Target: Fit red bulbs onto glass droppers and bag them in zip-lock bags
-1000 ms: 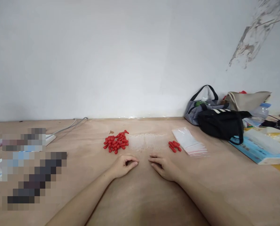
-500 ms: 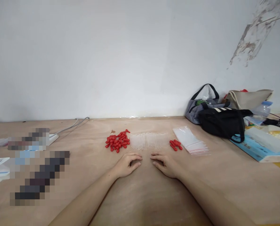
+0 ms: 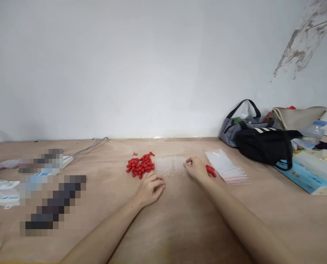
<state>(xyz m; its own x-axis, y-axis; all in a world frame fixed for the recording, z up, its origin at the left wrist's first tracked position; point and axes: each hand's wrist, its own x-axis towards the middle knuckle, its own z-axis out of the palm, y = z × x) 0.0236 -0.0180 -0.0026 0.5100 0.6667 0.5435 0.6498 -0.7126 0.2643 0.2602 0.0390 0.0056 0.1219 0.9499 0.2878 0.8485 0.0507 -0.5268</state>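
My left hand [image 3: 150, 189] rests on the tabletop with its fingers loosely curved and apart, holding nothing. Just beyond it lies a pile of red rubber bulbs [image 3: 138, 165]. To the right of that pile, thin clear dropper tubes [image 3: 163, 166] lie side by side in two groups. At the right end of the tubes, my right hand [image 3: 196, 168] has its thumb and forefinger pinched on a tube; the fingertips partly hide it. A few more red bulbs [image 3: 211, 171] sit beside my right hand, partly covered by it.
Clear zip bags [image 3: 226, 167] lie stacked to the right. Farther right are a striped bag [image 3: 229, 129], a black bag [image 3: 264, 146] and a blue tissue pack [image 3: 300, 174]. A grey cable [image 3: 93, 145] and blurred-out items [image 3: 56, 201] are on the left. A white wall rises behind.
My right hand has moved forward from the bare tabletop to the right end of the tubes, now covering part of the small red group. My left hand has hardly moved.
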